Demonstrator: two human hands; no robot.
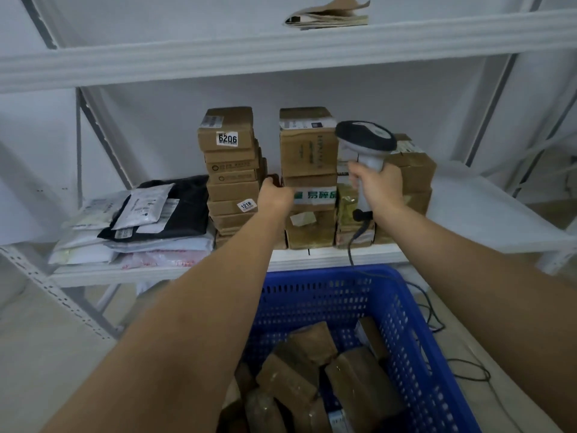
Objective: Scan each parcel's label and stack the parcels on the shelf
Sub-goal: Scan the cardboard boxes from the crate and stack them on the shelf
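Note:
Three stacks of brown cardboard parcels stand on the white shelf: a left stack, a middle stack and a lower right stack. My left hand reaches into the gap between the left and middle stacks, its fingers curled round a small dark parcel that is mostly hidden. My right hand grips the handle of a white and dark barcode scanner, held upright in front of the middle and right stacks.
A blue plastic crate with several brown parcels sits below the shelf. Soft mailer bags lie piled at the shelf's left. The scanner cable trails past the crate. A folded paper bundle lies on the upper shelf.

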